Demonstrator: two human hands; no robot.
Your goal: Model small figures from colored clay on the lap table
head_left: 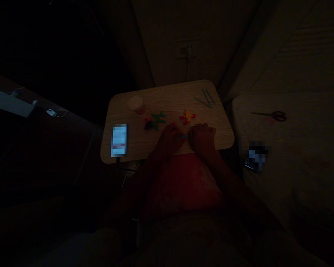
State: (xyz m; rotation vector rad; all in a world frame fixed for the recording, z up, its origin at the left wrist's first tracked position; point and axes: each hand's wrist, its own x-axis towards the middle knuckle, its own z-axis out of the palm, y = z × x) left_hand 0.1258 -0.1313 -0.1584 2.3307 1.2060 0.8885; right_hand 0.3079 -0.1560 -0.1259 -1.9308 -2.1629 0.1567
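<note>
The scene is very dark. Near the front edge of a small wooden table [140,146], my left hand [170,140] and my right hand [202,139] are close together, fingers closed. Between them shows a short blue-green stick [185,136], with one end at each hand. Just beyond my right hand lies a small yellow piece with red parts [187,116]. Left of that are green leaf-like pieces [158,118], touching a dark purple piece [148,125] with some orange-red beside it. What these pieces are made of cannot be made out.
Several thin blue-green sticks [207,98] lie at the back right of the table. A round tub [137,104] stands at the back left, a lit phone [119,140] nearer. Scissors [275,115] and a dark device [256,157] rest on the pale surface at right.
</note>
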